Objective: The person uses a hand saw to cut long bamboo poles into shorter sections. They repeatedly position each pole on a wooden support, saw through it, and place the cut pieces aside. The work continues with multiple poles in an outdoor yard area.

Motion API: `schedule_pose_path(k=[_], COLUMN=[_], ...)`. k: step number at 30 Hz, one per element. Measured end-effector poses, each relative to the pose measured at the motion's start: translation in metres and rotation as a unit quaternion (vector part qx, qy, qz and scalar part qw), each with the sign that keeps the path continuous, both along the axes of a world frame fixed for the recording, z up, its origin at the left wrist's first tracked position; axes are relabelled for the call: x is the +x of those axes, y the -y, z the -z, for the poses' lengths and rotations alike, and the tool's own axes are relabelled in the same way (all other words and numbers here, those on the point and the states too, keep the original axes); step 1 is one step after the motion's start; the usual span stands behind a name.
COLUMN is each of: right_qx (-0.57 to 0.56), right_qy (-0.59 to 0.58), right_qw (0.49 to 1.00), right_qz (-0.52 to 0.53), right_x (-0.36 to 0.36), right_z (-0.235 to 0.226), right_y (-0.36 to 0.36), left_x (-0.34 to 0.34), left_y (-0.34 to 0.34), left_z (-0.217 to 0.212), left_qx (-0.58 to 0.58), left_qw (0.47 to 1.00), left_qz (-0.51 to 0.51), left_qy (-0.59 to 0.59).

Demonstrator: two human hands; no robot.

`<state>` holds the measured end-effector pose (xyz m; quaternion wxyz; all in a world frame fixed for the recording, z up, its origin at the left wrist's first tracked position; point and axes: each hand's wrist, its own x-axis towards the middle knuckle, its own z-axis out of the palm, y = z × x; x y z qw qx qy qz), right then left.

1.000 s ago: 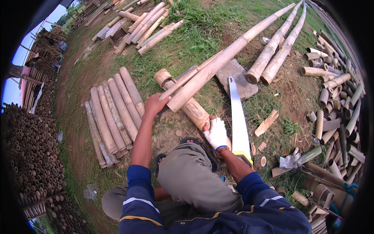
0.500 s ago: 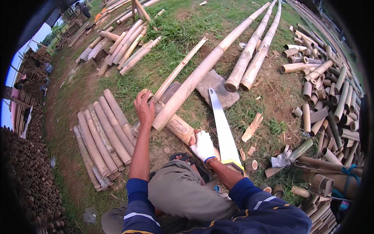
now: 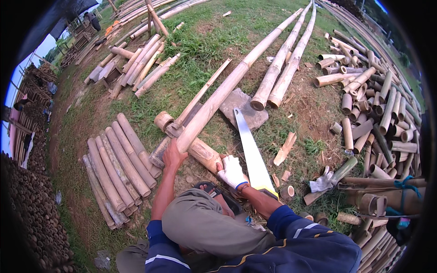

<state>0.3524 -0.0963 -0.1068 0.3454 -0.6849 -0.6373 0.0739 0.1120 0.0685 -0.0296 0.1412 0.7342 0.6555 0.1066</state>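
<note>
My bare left hand (image 3: pixel 174 155) grips the near end of a long bamboo pole (image 3: pixel 223 93) that runs away up and to the right over the grass. The pole's end lies across a short thick bamboo log (image 3: pixel 203 154) on the ground. My right hand (image 3: pixel 232 171), in a white glove, lies with curled fingers on the log's near end. A hand saw (image 3: pixel 249 144) rests flat on the ground just right of that hand, its handle beside my right forearm. My bent knee in grey trousers fills the bottom middle.
A row of cut bamboo lengths (image 3: pixel 119 169) lies at my left. Two more long poles (image 3: pixel 284 68) and a flat stone (image 3: pixel 243 108) lie ahead. Several short bamboo offcuts (image 3: pixel 373 113) are heaped at the right, with a white rag (image 3: pixel 322 182). Another bamboo pile (image 3: pixel 143 66) lies far left.
The view has tipped, so everything sits lower in the picture. My left hand stays on the pole's end and the gloved right hand stays on the log. The saw has not moved.
</note>
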Motion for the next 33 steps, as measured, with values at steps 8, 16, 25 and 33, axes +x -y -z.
schedule_pose_path(k=[8, 16, 25, 33], right_qx=[-0.110, -0.165, -0.232, -0.153], right_qy=[0.055, 0.168, 0.115, -0.402], right_qw=[0.992, 0.972, 0.955, 0.901], right_qz=[0.007, -0.012, -0.143, -0.060], right_x=[0.092, 0.116, 0.099, 0.082], right_z=[-0.026, -0.024, -0.004, -0.144], right_y=[0.183, 0.230, 0.227, 0.201], left_x=[-0.067, -0.131, -0.117, -0.071], left_y=[0.007, 0.037, 0.052, 0.051], left_z=[0.003, 0.008, 0.001, 0.021], left_qx=[-0.078, -0.102, -0.021, 0.039], left_qw=[0.994, 0.985, 0.995, 0.998], left_qz=[0.031, 0.061, 0.070, -0.042], left_qy=[0.065, 0.126, 0.072, 0.005])
